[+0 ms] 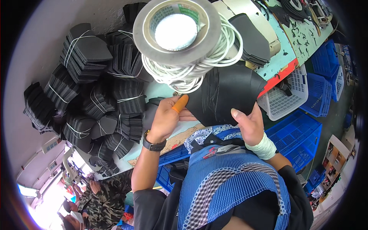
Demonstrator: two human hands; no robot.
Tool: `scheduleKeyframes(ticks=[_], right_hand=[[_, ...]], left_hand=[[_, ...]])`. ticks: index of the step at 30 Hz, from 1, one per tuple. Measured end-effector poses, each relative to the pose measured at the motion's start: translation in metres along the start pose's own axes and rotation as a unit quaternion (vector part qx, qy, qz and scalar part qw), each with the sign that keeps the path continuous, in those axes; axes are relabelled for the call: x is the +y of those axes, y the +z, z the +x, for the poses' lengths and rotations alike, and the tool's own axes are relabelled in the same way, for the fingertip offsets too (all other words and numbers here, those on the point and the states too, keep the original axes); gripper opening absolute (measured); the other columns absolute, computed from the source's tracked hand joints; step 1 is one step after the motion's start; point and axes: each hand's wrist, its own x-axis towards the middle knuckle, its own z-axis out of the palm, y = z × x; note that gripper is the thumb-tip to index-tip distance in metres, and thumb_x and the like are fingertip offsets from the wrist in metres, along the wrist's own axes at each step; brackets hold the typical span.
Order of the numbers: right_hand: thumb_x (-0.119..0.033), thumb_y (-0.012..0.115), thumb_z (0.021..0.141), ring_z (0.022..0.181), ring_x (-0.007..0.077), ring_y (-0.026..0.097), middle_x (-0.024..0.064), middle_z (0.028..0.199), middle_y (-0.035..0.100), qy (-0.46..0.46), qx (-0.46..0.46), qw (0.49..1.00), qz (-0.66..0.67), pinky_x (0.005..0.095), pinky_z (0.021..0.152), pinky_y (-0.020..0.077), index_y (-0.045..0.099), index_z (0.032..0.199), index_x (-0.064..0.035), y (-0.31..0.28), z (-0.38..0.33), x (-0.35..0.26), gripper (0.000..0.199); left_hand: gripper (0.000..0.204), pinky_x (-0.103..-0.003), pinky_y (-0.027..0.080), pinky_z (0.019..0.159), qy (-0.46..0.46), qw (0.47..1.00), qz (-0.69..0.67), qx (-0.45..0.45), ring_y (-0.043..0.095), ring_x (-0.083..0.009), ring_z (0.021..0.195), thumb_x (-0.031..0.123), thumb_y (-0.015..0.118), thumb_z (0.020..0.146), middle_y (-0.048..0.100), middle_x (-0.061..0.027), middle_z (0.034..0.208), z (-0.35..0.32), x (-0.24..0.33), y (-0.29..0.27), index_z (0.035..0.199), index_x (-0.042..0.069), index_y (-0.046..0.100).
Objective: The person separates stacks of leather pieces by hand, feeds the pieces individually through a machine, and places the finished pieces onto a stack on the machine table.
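Observation:
In front of me is a stack of black, curved flat pieces (pixel 234 90), fanned along its middle so several edges show. My left hand (pixel 168 115) grips its left end, with an orange finger cot (pixel 181 103) on the thumb and a dark watch on the wrist. My right hand (pixel 251 124) pinches its near right edge, thumb on top and the other fingers mostly hidden beneath. Many white elastic bands (pixel 262 147) are wound round my right wrist. Just beyond the stack, more white bands (pixel 172 76) hang round a grey spool (pixel 141 46).
Black bundles tied with white bands (pixel 86 50) are piled at the left. A loose stack of black pieces (pixel 251 40) lies beyond the spool. White (pixel 287 96) and blue crates (pixel 320 94) stand at the right. Another person in camouflage clothing (pixel 105 199) works at lower left.

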Motion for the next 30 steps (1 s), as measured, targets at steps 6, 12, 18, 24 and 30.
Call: scheduleKeyframes(ticks=[6,12,18,24,30], right_hand=[[0.001,0.057,0.084,0.119,0.0213,0.053,0.0136,0.129,0.052,0.004,0.003,0.999,-0.035,0.0351,0.104,0.0404,0.034,0.138,0.0039,-0.008,-0.008,-0.01,0.058],[-0.009,0.065,0.077,0.117,0.0248,0.056,0.0197,0.124,0.056,-0.137,-0.031,0.947,-0.287,0.0379,0.104,0.0399,0.021,0.144,0.006,-0.001,-0.032,-0.002,0.082],[-0.009,0.078,0.068,0.09,0.0313,0.068,0.0207,0.103,0.065,-0.286,-0.046,0.824,-0.486,0.037,0.081,0.0539,0.054,0.126,0.0053,-0.014,-0.022,-0.078,0.065],[-0.014,0.079,0.059,0.112,0.0363,0.049,0.0129,0.12,0.053,-0.525,0.15,0.47,-0.693,0.0573,0.096,0.0395,0.056,0.125,-0.0093,-0.041,0.074,-0.13,0.07],[-0.026,0.07,0.072,0.121,0.0387,0.043,0.016,0.126,0.047,-0.414,-0.033,0.465,-0.782,0.0583,0.094,0.0404,0.049,0.129,0.0014,-0.061,0.099,-0.083,0.067]], left_hand=[[0.043,-0.039,0.06,0.079,0.008,1.0,-0.012,-0.022,0.07,-0.0279,0.09,0.028,0.042,0.105,0.067,-0.0221,0.102,0.002,-0.007,0.015,0.118,-0.011,0.053],[0.05,-0.033,0.039,0.102,0.183,0.979,0.032,-0.078,0.05,-0.0179,0.118,0.032,0.056,0.098,0.053,-0.0086,0.13,-0.013,-0.023,0.086,0.135,-0.001,0.047],[0.036,-0.033,0.044,0.097,0.109,0.981,-0.063,-0.15,0.057,-0.0177,0.112,0.023,0.059,0.096,0.06,-0.0118,0.122,-0.012,-0.041,0.087,0.122,-0.002,0.054],[0.034,-0.03,0.05,0.09,0.176,0.968,0.154,-0.091,0.065,-0.0183,0.099,0.018,0.071,0.089,0.067,-0.0115,0.104,-0.027,-0.033,0.092,0.112,-0.002,0.057],[0.037,-0.036,0.053,0.08,0.361,0.821,0.44,0.034,0.067,-0.0318,0.088,0.018,0.079,0.078,0.067,-0.0157,0.098,-0.02,-0.008,0.117,0.105,0.0,0.061]])
